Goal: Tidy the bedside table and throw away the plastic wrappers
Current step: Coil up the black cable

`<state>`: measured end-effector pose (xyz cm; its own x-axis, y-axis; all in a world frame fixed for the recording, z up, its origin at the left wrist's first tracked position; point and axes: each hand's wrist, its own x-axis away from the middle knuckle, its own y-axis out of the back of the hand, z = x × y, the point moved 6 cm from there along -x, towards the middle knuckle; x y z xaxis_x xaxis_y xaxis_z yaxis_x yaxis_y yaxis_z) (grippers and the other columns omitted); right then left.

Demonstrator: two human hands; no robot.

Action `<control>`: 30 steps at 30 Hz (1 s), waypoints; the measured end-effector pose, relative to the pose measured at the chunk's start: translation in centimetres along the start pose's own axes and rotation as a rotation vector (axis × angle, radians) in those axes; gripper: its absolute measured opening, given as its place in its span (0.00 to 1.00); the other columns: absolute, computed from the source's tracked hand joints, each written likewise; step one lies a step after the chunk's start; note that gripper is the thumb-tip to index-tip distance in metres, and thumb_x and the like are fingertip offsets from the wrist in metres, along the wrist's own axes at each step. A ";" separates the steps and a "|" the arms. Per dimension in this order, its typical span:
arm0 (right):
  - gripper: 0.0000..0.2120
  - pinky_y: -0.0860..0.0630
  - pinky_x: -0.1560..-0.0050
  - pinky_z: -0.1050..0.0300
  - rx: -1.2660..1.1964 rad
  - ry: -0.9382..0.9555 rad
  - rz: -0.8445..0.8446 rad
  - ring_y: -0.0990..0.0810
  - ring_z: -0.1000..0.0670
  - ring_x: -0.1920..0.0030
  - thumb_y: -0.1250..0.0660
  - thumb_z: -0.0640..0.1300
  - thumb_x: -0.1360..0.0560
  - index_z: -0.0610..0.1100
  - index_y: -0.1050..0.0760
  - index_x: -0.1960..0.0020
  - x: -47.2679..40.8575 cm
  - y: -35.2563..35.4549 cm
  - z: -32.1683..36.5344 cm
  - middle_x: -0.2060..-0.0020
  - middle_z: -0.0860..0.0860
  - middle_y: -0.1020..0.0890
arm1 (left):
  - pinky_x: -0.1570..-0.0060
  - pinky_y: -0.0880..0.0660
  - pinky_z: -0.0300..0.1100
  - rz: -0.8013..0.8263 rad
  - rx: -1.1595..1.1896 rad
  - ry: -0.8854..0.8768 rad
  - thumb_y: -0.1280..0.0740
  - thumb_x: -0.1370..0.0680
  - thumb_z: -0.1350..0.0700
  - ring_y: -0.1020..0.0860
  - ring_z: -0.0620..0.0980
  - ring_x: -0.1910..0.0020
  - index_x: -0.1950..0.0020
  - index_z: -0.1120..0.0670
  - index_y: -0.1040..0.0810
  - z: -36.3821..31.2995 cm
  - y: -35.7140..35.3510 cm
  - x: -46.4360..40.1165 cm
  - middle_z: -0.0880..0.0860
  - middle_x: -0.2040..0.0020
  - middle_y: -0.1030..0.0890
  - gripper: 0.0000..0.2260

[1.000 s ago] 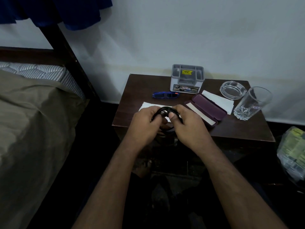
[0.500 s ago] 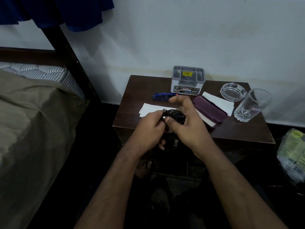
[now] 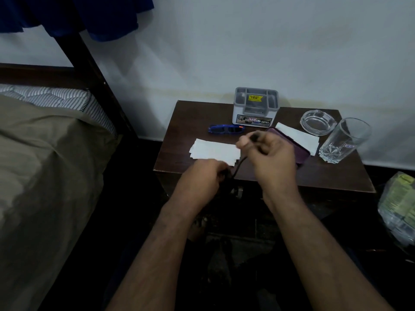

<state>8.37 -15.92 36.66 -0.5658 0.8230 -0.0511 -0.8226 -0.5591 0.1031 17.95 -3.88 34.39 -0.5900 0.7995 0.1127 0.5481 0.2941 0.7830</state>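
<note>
A thin black cable [image 3: 238, 163] runs between my two hands over the front edge of the dark wooden bedside table [image 3: 325, 176]. My left hand [image 3: 204, 176] grips the bundled part of the cable at the table's front edge. My right hand [image 3: 271, 156] is raised over the table and pinches the cable's end between thumb and fingers. On the table lie white papers [image 3: 213, 151], blue folded glasses [image 3: 225, 129], a purple case [image 3: 301, 151] and another white sheet [image 3: 298, 138].
A grey organizer box [image 3: 256, 107] stands at the table's back, with a glass ashtray [image 3: 317, 122] and a drinking glass [image 3: 345, 140] at the right. A plastic bag [image 3: 397, 209] sits on the floor at right. The bed [image 3: 45, 164] is at left.
My hands have moved apart: the right hand rose up and away with the cable's end, drawing a strand out of the coil, while the left hand dropped to the table's front edge.
</note>
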 end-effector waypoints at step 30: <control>0.17 0.15 0.55 0.40 0.394 0.069 0.512 0.14 0.44 0.57 0.30 0.34 0.21 0.57 0.12 0.50 0.5 -1.6 -0.4 0.58 0.57 0.15 | 0.81 0.43 0.31 -0.098 0.706 0.184 0.46 0.27 0.72 0.32 0.38 0.79 0.58 0.49 0.29 0.8 1.0 0.5 0.44 0.73 0.24 0.18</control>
<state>9.40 -14.61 36.10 -0.8940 0.4463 0.0391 -0.3727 -0.7894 0.4877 18.69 -2.70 34.77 -0.7115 0.6700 0.2118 0.7026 0.6763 0.2214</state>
